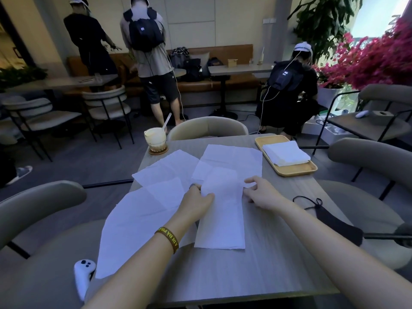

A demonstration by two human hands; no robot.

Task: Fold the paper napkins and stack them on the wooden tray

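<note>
Your left hand, dark wristband lettered "ADI DA PH…" in yellow, pinches a long white paper napkin by its left edge, your right hand its right edge; rightward, pale rectangular wooden tray holding folded napkin stack.

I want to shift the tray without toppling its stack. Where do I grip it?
Probably take the wooden tray by its raised rim at the near short end, from the near side: that end is bare, while the folded napkins cover the middle.
</note>
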